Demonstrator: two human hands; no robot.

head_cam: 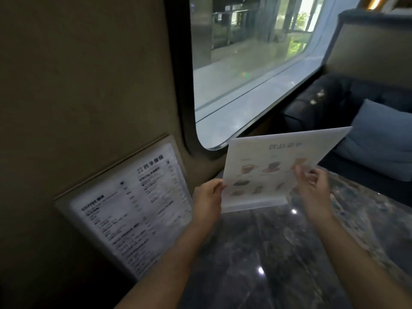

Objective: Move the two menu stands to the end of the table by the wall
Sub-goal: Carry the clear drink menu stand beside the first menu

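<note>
A clear menu stand with a black-and-white text menu (131,204) leans against the beige wall at the table's left end. A second stand, a white drinks menu with pictures of cups (274,161), is tilted, its clear foot resting on or just above the dark marble table (278,253) below the window. My left hand (206,197) grips the drinks menu's left edge. Fingers of my right hand (312,188) pinch its lower right part.
A large rounded window (245,74) is set in the wall behind the table. A dark upholstered sofa (323,101) with a light blue cushion (379,139) stands at the right, beyond the table's far edge.
</note>
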